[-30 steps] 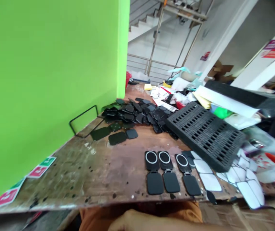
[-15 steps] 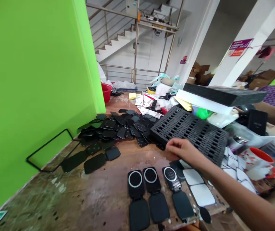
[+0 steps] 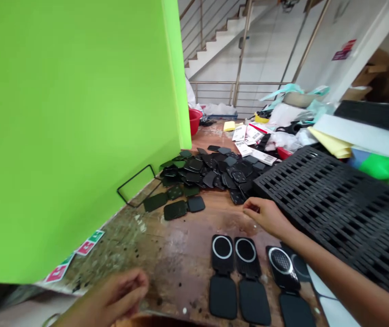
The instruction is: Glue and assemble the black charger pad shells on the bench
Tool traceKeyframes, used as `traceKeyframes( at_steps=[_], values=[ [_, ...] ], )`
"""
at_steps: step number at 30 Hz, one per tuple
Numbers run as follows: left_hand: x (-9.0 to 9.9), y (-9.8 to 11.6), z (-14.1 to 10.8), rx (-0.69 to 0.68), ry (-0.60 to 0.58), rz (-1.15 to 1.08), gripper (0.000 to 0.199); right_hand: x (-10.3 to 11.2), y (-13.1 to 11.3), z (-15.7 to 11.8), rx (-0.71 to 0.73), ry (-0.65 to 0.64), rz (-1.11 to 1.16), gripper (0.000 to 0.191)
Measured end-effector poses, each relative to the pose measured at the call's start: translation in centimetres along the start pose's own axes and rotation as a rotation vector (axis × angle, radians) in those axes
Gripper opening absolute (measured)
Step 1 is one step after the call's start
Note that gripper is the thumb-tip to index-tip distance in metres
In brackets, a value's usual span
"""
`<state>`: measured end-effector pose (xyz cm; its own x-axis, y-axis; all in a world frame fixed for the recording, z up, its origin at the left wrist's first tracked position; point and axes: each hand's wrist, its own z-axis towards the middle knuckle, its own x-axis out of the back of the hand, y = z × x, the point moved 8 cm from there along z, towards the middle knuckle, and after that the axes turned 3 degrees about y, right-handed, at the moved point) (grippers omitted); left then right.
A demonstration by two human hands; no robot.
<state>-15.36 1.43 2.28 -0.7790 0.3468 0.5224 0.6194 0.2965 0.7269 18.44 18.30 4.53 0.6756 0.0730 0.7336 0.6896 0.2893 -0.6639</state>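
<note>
Black hinged plates with white rings (image 3: 251, 271), three in number, lie unfolded on one wooden table (image 3: 167, 272). The right hand (image 3: 266, 215), fingers curled, is just beside one slotted rack (image 3: 331, 204) and one heap of dark plates (image 3: 211, 170) too overlapped to count. The left hand (image 3: 122, 293), half-curled, blurs near the table's edge. Whether either grips anything, I cannot tell.

A stained table (image 3: 170, 268) bears black plates (image 3: 211, 170) and ringed pieces (image 3: 222, 286).
</note>
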Motion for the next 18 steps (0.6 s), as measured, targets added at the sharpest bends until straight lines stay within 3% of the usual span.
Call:
traceKeyframes(
  at_steps=[3,8,12,15,18],
  values=[
    [-1.3,2.2,1.7,-0.103,-0.027,0.067,0.026,-3.1,-2.6,0.6,0.073,-0.060,-0.019,0.015],
    [-1.2,4.2,5.1,-0.265,0.221,0.224,0.022,-5.2,-5.9,-1.5,0.136,-0.156,-0.062,0.016],
    [0.1,5.2,8.3,-0.406,0.409,0.416,0.032,-5.0,-8.0,-5.5,0.181,-0.210,-0.081,0.016],
    [0.1,6.4,11.1,-0.492,0.444,0.605,0.041,-4.2,-9.4,-8.6,0.206,-0.188,-0.065,0.015],
    [-0.5,7.5,13.6,-0.587,0.464,0.765,0.051,-2.7,-9.0,-10.7,0.152,-0.100,-0.045,0.015]
  ],
)
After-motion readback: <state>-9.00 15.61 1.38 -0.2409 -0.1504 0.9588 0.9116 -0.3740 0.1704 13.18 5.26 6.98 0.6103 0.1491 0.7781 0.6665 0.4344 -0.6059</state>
